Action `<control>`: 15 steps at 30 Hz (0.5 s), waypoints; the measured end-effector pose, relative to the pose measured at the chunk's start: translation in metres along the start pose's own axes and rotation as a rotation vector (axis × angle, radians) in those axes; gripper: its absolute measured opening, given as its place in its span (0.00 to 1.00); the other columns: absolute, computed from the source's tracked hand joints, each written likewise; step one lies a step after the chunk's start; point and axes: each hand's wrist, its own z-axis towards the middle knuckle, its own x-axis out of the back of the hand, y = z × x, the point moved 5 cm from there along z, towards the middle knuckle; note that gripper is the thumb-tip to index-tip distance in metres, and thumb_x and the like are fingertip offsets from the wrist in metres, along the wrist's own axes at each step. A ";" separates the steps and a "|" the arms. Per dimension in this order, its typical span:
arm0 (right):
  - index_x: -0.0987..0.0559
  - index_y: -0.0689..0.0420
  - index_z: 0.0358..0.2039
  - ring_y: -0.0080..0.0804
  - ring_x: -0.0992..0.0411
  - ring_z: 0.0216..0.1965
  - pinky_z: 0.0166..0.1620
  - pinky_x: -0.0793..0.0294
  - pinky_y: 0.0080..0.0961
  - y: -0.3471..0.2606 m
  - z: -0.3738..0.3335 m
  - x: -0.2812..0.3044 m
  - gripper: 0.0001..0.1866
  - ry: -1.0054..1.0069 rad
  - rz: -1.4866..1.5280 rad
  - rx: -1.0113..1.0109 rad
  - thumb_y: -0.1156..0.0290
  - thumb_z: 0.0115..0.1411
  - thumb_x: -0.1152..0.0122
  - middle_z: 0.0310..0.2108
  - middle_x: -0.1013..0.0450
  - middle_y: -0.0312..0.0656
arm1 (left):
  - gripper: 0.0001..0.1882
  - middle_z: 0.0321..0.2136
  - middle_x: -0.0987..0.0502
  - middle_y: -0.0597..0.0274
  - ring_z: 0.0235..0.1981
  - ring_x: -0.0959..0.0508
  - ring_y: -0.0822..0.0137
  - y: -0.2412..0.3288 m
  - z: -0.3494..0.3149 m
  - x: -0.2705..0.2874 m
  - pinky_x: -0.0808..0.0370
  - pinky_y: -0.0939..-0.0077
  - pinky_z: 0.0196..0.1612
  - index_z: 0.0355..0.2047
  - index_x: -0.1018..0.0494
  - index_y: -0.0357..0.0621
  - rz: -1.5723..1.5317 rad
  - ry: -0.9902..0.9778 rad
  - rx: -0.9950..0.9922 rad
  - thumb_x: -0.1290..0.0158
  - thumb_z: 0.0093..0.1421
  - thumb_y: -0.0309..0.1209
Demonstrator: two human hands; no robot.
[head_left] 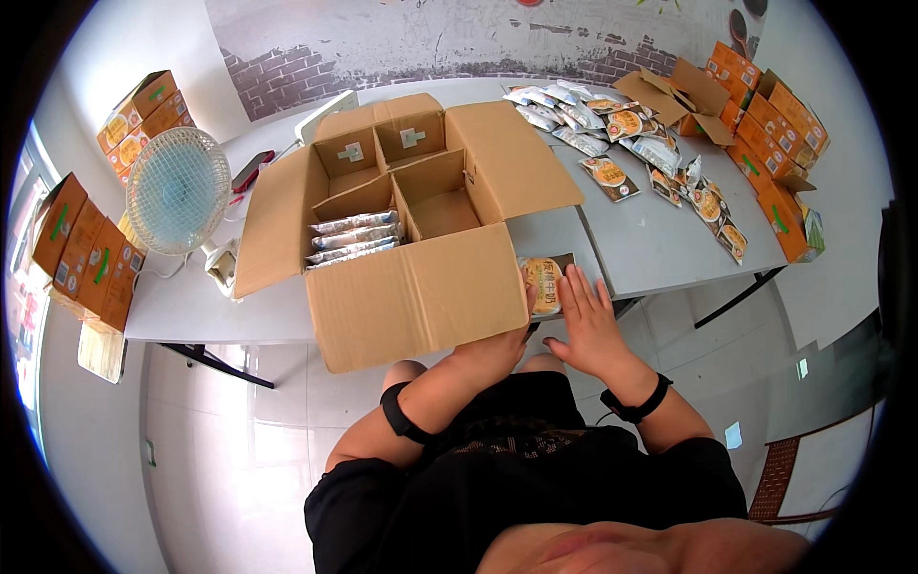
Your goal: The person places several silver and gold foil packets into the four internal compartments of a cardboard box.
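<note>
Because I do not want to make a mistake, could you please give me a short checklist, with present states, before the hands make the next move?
1. Carton flaps folded outward, opening uncovered: ok.
2. White-edged packets in a row in the carton's near-left compartment: ok.
3. Orange-and-brown packet beside the carton, picture side up: ok.
4. Right hand at this packet, fingers extended: ok.
5. Left hand hold on this packet: cannot tell; the carton's front flap hides part of the hand.
6. Loose packets on the right table in tidy order: not ok; many overlap in a heap.
</note>
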 end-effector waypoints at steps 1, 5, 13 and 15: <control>0.48 0.65 0.74 0.51 0.54 0.78 0.74 0.55 0.59 0.000 0.000 0.000 0.62 0.004 -0.009 0.003 0.55 0.46 0.22 0.77 0.54 0.58 | 0.51 0.73 0.46 0.37 0.74 0.45 0.39 -0.001 -0.001 -0.002 0.48 0.40 0.73 0.71 0.43 0.32 -0.019 -0.015 0.005 0.33 0.53 0.44; 0.52 0.65 0.75 0.52 0.56 0.78 0.75 0.57 0.58 -0.001 -0.002 -0.002 0.64 0.003 -0.024 0.006 0.56 0.47 0.22 0.77 0.56 0.59 | 0.52 0.74 0.48 0.37 0.74 0.46 0.38 0.002 -0.002 0.000 0.48 0.41 0.73 0.71 0.43 0.32 0.014 -0.045 0.018 0.33 0.53 0.45; 0.52 0.65 0.75 0.51 0.56 0.78 0.74 0.56 0.59 -0.001 -0.005 -0.003 0.63 0.018 -0.038 0.012 0.56 0.47 0.23 0.77 0.55 0.58 | 0.52 0.73 0.48 0.35 0.75 0.47 0.39 0.002 -0.009 -0.009 0.50 0.43 0.75 0.71 0.44 0.29 0.008 -0.075 0.024 0.34 0.54 0.44; 0.52 0.65 0.75 0.51 0.56 0.78 0.74 0.56 0.59 0.000 -0.006 -0.003 0.63 0.017 -0.042 0.006 0.55 0.47 0.23 0.77 0.55 0.57 | 0.52 0.73 0.48 0.34 0.75 0.47 0.39 0.002 -0.010 -0.009 0.50 0.43 0.75 0.71 0.44 0.29 -0.010 -0.073 0.021 0.34 0.54 0.44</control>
